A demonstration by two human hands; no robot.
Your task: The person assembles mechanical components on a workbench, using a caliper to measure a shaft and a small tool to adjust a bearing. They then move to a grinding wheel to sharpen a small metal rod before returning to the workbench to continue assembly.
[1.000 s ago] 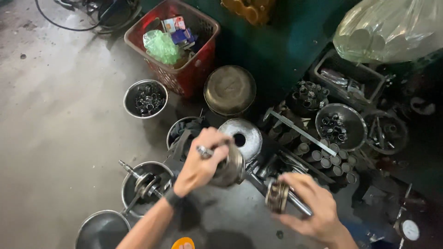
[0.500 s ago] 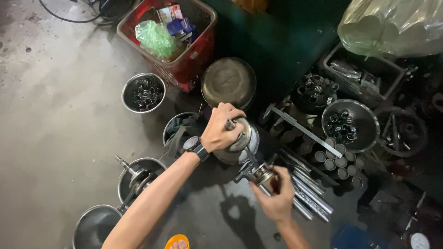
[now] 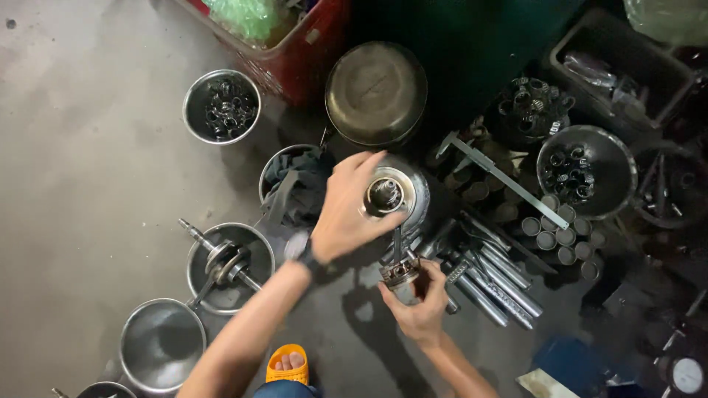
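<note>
Shaft part (image 3: 399, 270) upright, stem up, gripped by right hand (image 3: 422, 306); left hand (image 3: 346, 210) grips round housing (image 3: 394, 193).

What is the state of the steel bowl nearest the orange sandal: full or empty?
Empty: the steel bowl shows only its bare, shiny inside, beside the orange sandal.

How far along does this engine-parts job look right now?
Roughly midway, at a guess. Done, it seems: small rings sorted into a steel bowl and a crankshaft set in another. In hand: the left hand grips a round metal housing, while the right hand holds a small toothed part. Left: loose metal rods on the floor.
</note>
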